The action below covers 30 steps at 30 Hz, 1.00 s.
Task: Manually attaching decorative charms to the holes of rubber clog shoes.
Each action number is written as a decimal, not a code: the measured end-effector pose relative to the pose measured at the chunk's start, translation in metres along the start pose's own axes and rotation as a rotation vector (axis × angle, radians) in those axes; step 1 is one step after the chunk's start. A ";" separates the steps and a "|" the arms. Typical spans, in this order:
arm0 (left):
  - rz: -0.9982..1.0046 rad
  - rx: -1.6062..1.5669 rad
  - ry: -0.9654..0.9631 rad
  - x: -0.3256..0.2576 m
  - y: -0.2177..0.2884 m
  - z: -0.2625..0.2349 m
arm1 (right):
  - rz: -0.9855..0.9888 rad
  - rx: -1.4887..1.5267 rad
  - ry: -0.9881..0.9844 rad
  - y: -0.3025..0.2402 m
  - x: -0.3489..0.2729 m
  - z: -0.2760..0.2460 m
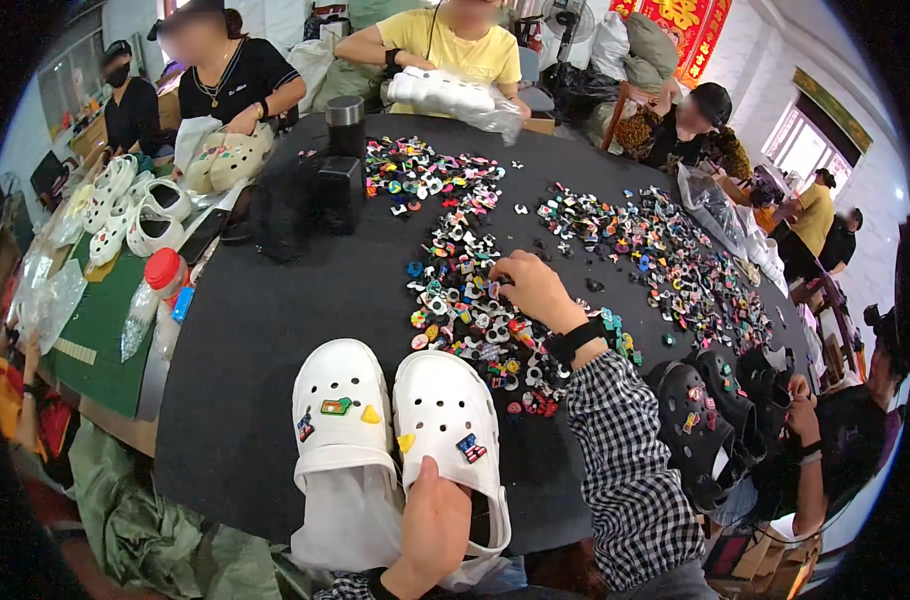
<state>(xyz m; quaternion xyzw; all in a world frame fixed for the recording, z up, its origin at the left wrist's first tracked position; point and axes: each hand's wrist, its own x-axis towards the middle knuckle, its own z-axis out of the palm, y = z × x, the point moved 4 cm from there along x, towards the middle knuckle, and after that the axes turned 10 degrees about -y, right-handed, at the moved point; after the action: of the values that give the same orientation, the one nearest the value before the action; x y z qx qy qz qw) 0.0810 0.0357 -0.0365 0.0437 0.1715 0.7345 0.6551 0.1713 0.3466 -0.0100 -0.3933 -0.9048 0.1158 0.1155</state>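
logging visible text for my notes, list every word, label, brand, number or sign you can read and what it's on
Printed words are not copied out here, only their places.
Red wall banner: gold characters.
White clogs: no readable lettering.
Loose charms: any lettering is too small to read.
Black shirt, upper left: small pale chest mark, too small to read.

Red-lidded jar (162,268) nr grn mat (110,325), L; fan (569,17), stuffed sack (652,44) & red wall banner (691,35) in bkgd, R.
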 end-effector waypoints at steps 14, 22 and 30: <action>-0.038 -0.065 0.008 -0.001 -0.006 -0.011 | 0.076 0.081 -0.073 -0.011 0.000 0.001; -0.025 -0.027 0.003 0.000 -0.004 -0.003 | -0.147 0.114 -0.021 -0.029 0.005 0.004; -0.025 -0.009 -0.017 -0.001 0.000 0.003 | -0.040 0.082 0.014 -0.019 0.013 0.008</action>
<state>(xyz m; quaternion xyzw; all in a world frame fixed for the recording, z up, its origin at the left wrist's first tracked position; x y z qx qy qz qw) 0.0824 0.0356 -0.0332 0.0447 0.1634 0.7267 0.6658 0.1474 0.3425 -0.0098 -0.3707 -0.9062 0.1476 0.1402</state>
